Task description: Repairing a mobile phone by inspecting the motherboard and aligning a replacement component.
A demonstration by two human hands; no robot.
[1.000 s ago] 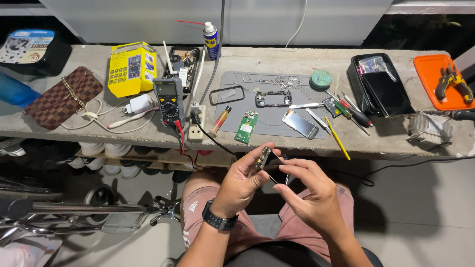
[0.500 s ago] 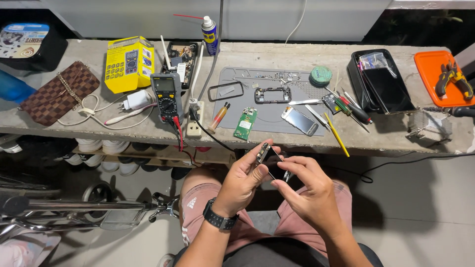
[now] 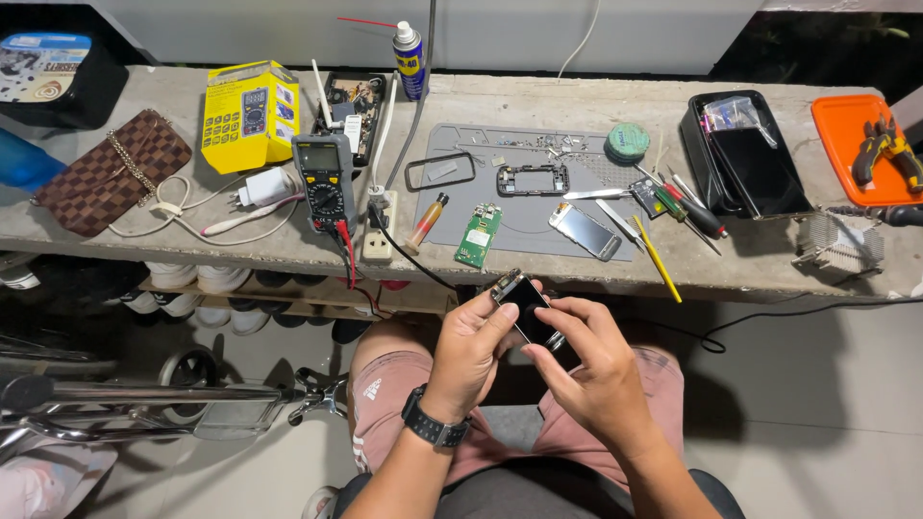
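Observation:
A small dark phone body (image 3: 527,306) is held over my lap, just below the bench edge. My left hand (image 3: 471,351), with a black watch on the wrist, grips its left side and top corner. My right hand (image 3: 586,370) pinches its lower right end with thumb and fingers. On the grey work mat (image 3: 538,216) lie a green circuit board (image 3: 478,234), a phone frame (image 3: 532,180), a black bezel (image 3: 439,171) and a silver screen part (image 3: 585,231).
The concrete bench (image 3: 577,106) carries a multimeter (image 3: 323,181) with red and black leads, a yellow box (image 3: 248,113), a spray can (image 3: 410,60), a chequered purse (image 3: 113,171), screwdrivers (image 3: 687,207), a black tray (image 3: 745,159) and an orange tray (image 3: 856,144). Shoes sit under the bench.
Both hands have turned the phone body so its dark face shows more; they stay over my lap. My head has shifted slightly, moving the bench in view.

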